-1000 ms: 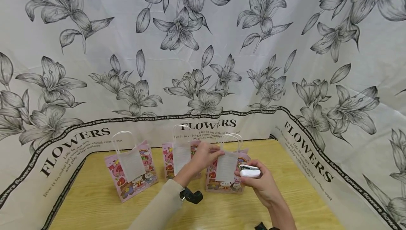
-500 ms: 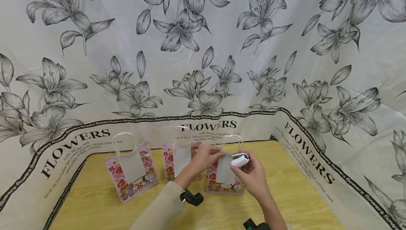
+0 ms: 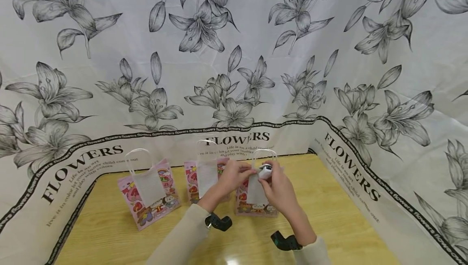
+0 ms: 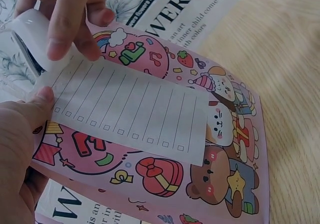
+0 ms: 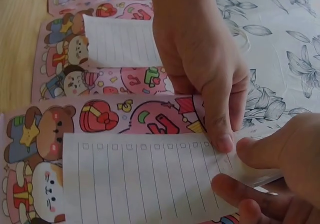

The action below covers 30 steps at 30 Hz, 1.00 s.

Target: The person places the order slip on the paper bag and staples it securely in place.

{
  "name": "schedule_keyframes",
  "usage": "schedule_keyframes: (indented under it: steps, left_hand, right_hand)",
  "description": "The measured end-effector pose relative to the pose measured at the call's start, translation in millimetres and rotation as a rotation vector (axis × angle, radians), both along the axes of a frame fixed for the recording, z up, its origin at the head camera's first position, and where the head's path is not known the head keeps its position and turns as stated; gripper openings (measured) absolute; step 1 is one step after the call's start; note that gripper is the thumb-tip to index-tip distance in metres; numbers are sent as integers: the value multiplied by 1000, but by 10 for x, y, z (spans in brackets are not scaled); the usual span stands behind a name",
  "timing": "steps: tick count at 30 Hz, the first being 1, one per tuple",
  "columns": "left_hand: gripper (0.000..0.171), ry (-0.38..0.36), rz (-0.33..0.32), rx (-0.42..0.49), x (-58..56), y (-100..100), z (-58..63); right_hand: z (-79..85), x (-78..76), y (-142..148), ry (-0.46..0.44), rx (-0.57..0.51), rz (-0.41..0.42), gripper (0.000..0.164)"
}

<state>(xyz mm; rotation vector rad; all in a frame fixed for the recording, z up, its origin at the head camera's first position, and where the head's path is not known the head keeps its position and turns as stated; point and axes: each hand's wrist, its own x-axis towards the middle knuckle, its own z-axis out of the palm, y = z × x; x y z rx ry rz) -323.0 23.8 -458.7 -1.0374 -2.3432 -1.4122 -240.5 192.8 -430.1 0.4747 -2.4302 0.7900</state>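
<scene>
A small white stapler point(image 3: 265, 171) is gripped in my right hand point(image 3: 279, 187). In the left wrist view the stapler's jaws straddle the top edge of a lined checklist sheet point(image 4: 135, 103) and a pink cartoon gift bag point(image 4: 162, 176). My left hand point(image 3: 234, 174) pinches that sheet against the bag's top edge, with the thumb on the paper, as the right wrist view shows. The sheet hangs down the front of the rightmost bag point(image 3: 256, 210), whose white handles stand up behind the hands. My right fingers point(image 5: 235, 191) partly hide the stapler in the right wrist view.
Two more pink gift bags stand to the left, one in the middle point(image 3: 191, 183) and one farther left point(image 3: 166, 183). Each has a white sheet on its front and upright handles. A flower-printed cloth point(image 3: 234, 106) walls the wooden table point(image 3: 204, 240) behind and at the sides.
My right hand has brought the stapler leftward and up from the bag's right side to the top of the sheet. The left hand keeps its pinch there. The head view has shifted slightly.
</scene>
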Motion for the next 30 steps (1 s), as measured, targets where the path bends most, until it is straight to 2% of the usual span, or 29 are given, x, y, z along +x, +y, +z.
schedule_keyframes:
  steps: [5, 10, 17, 22, 27, 30]
  left_hand:
    - [17, 21, 8, -4, 3, -38, 29]
    - [17, 20, 4, 5, 3, -45, 25]
    - [15, 39, 3, -8, -1, -33, 17]
    - [18, 12, 11, -25, 14, -23, 28]
    - [20, -24, 7, -33, 33, -17, 24]
    - [21, -55, 4, -33, 63, -19, 14]
  right_hand:
    - [28, -63, -2, -17, 87, 1, 52]
    - [72, -110, 1, -94, 142, -2, 56]
    - [184, -158, 49, -203, 241, 30, 48]
    - [205, -195, 94, -226, 259, 59, 44]
    - [157, -219, 138, -255, 258, 60, 44]
    - [119, -222, 163, -239, 242, 88, 45]
